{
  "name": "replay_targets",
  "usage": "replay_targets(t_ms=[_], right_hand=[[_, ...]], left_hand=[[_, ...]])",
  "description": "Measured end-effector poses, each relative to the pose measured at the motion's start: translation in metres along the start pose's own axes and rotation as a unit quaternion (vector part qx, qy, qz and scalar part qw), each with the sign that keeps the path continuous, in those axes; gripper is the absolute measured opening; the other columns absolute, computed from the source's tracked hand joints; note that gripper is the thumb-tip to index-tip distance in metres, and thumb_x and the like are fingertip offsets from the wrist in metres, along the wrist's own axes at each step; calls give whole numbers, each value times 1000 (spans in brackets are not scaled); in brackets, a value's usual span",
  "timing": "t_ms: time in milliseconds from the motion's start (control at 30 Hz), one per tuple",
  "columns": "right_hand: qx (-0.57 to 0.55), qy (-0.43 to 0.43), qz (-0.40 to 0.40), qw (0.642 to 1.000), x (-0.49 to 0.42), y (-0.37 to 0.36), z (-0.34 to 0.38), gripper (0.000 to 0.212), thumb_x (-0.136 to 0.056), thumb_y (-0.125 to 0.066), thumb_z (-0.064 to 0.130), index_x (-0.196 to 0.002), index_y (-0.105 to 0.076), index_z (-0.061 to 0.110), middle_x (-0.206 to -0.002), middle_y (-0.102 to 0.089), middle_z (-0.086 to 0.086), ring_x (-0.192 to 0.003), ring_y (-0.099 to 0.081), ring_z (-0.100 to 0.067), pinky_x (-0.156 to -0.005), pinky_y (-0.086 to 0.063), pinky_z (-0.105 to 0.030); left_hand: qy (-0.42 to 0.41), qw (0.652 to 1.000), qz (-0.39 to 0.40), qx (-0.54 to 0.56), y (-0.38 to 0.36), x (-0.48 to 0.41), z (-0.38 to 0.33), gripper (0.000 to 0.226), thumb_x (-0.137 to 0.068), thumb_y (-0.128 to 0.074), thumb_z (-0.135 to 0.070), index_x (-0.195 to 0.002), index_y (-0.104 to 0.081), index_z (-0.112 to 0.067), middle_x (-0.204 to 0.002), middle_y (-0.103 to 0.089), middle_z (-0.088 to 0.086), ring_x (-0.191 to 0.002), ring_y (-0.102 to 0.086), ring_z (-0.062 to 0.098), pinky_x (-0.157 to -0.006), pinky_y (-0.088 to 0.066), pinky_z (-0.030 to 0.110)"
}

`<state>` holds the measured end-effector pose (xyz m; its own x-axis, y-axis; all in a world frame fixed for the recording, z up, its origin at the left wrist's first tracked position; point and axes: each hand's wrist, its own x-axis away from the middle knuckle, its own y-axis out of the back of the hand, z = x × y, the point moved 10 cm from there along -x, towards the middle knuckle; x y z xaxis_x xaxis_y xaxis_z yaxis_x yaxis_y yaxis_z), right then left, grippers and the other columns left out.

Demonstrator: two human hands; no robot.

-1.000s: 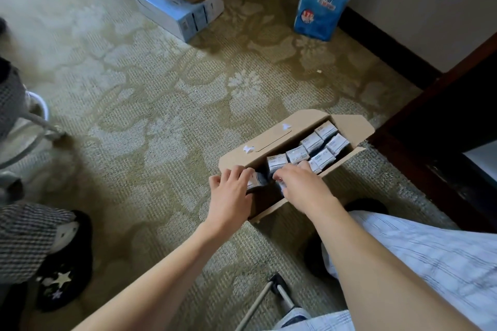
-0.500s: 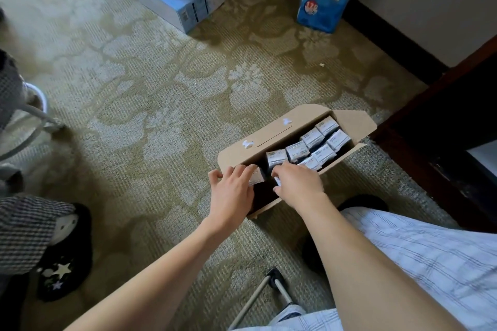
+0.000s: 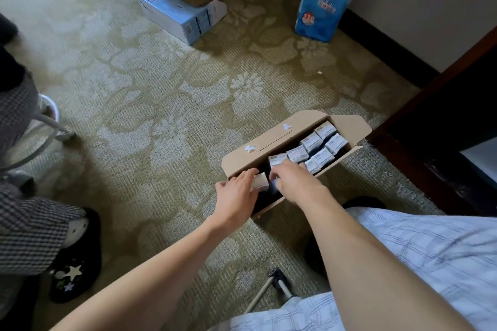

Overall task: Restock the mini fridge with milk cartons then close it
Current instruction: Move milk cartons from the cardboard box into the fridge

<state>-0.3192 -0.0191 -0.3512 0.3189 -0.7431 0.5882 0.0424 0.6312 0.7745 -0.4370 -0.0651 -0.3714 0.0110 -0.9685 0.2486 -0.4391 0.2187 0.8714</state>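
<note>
An open brown cardboard box [image 3: 269, 140] lies on the carpet, its flap folded back. Several small white-and-blue milk cartons [image 3: 312, 142] stand packed in its far half. Both my hands reach into the near end. My left hand [image 3: 238, 196] grips one carton [image 3: 260, 181] by its top. My right hand [image 3: 293, 180] curls its fingers round another carton [image 3: 273, 185], mostly hidden beneath it. The fridge itself is hard to make out: only a dark wooden cabinet [image 3: 443, 126] shows at the right.
A blue carton box [image 3: 180, 13] lies on the floor at the back, beside a dark cart base. A blue plastic package [image 3: 328, 0] leans on the wall. Another person's legs and black slipper [image 3: 72, 263] stand at the left. My knee fills the lower right.
The view has drifted slightly. Both hands have stayed in the near end of the box, shifting their fingers on the cartons there.
</note>
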Motion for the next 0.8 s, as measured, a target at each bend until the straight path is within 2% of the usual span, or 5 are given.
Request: replay_targets(t_ms=[133, 233, 333, 467, 800], right_hand=[[-5, 25, -25, 999, 14, 23, 7, 39, -93, -53, 3, -125, -60, 26, -128, -50, -4, -120, -45, -34, -96, -48, -41], [-2, 47, -58, 997, 29, 46, 9, 42, -92, -52, 0, -120, -61, 29, -122, -55, -2, -116, -52, -31, -93, -49, -42], [7, 54, -86, 995, 49, 70, 8, 45, -95, -56, 8, -133, -54, 31, -130, -59, -1, -117, -58, -29, -93, -50, -42], [2, 38, -117, 992, 79, 105, -4, 50, -98, -60, 21, -144, -43, 26, -133, -61, -8, -115, -60, -32, -89, -52, -41], [-27, -32, -245, 968, 197, 215, -84, 34, -90, -62, 26, -122, -57, 36, -112, -65, 2, -100, -61, -23, -78, -50, -33]], left_hand=[[-17, 1000, 1, 24, 24, 5, -8, 44, -93, -52, -18, -137, -47, -24, -135, -58, -4, -114, -59, 22, -94, -44, 44], [-39, 998, -3, 39, 51, 7, -22, 42, -95, -56, -17, -136, -49, -19, -132, -58, 2, -106, -61, 23, -84, -51, 38], [-51, 998, -2, 20, 81, 7, -41, 43, -91, -61, -20, -133, -53, -21, -125, -60, -1, -101, -60, 21, -73, -48, 30], [-87, 996, 6, -25, 117, 5, -77, 46, -84, -70, -30, -129, -58, -27, -122, -63, -5, -98, -62, 19, -69, -47, 30], [-203, 977, -21, -60, 181, -1, -217, 42, -83, -68, -29, -124, -61, -30, -101, -69, -3, -81, -64, 17, -66, -54, 31]])
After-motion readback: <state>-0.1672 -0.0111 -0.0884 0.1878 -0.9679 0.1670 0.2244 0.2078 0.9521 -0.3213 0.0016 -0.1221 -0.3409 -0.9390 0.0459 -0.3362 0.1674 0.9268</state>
